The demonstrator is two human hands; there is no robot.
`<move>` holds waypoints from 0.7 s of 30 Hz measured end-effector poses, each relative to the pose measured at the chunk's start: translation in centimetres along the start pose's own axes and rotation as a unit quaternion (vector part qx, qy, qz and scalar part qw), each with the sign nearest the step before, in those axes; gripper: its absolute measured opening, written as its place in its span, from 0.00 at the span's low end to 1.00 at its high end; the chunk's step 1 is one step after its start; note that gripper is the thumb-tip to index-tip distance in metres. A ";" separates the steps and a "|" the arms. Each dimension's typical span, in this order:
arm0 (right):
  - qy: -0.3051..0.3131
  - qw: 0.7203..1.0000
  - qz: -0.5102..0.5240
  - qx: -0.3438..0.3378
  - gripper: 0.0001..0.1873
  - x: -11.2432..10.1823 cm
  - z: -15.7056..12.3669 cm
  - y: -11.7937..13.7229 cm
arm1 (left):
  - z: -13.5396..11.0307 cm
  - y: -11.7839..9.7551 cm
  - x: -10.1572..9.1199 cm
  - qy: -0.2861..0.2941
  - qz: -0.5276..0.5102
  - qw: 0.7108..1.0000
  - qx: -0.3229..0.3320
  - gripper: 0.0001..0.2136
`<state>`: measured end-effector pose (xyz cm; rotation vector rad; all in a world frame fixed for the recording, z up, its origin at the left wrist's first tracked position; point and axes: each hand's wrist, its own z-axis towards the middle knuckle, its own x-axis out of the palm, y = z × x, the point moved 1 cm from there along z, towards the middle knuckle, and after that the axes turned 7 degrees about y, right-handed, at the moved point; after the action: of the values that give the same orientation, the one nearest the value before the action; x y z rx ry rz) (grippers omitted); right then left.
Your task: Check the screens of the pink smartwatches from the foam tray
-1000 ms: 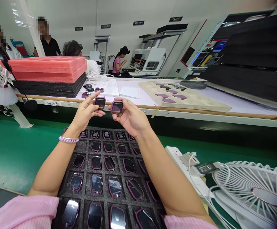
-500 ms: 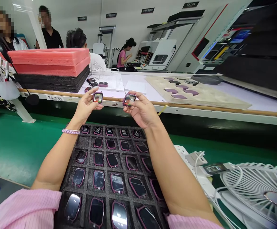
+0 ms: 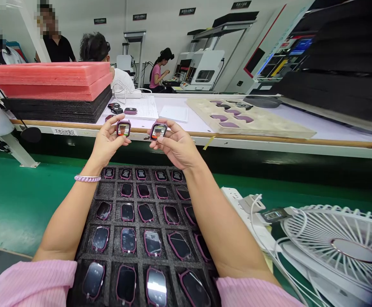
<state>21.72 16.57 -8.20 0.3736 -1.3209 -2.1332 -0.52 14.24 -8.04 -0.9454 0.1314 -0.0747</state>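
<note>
My left hand pinches a small purple-cased watch body with its screen lit, held up above the far end of a black foam tray. My right hand grips a second purple watch body, also lit, a little to the right of the first. The two watches sit side by side, a short gap between them. The tray below holds several rows of purple-rimmed watch bodies with dark screens. A bead bracelet circles my left wrist.
A white fan and a white power strip with cables lie at the right. Across a green belt, a bench carries pink and black foam stacks, papers and a beige tray. Several people stand or sit behind.
Both hands stay raised with a watch each. Since half a second ago the right hand's watch has come back leftward, closer to the left one. The watch screens now show lit colours.
</note>
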 end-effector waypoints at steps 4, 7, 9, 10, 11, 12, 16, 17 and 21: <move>0.002 1.000 0.018 0.009 0.31 0.3 0.0 0.1 | -0.1 -0.3 0.4 0.009 0.018 1.000 0.019 0.25; 0.009 0.999 0.030 0.011 0.30 0.5 -0.1 0.2 | -0.2 -0.5 0.6 0.010 0.017 0.999 0.034 0.23; 0.014 0.999 0.031 0.014 0.29 0.6 0.0 0.2 | -0.2 -0.6 0.6 0.013 0.025 0.999 0.043 0.23; 0.017 0.999 0.031 0.015 0.29 0.7 0.0 0.2 | -0.2 -0.6 0.6 0.016 0.032 0.998 0.047 0.23; 0.020 0.999 0.031 0.014 0.29 0.7 0.0 0.2 | -0.2 -0.6 0.6 0.018 0.038 0.998 0.050 0.24; 0.023 0.999 0.030 0.013 0.29 0.7 0.0 0.1 | -0.2 -0.6 0.6 0.019 0.042 0.998 0.052 0.24; 0.025 0.999 0.035 0.007 0.27 0.8 0.1 0.0 | -0.2 -0.6 0.7 0.019 0.034 0.998 0.042 0.25; 0.023 0.999 0.036 0.007 0.27 0.9 0.1 0.0 | -0.2 -0.7 0.8 0.018 0.030 0.999 0.038 0.25; 0.020 0.999 0.028 0.009 0.26 1.0 0.1 0.1 | -0.2 -1.2 1.1 0.004 0.014 1.000 0.019 0.24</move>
<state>20.96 16.00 -8.00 0.3804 -1.3151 -2.0592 0.51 13.20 -7.27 -0.9060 0.1499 -0.0548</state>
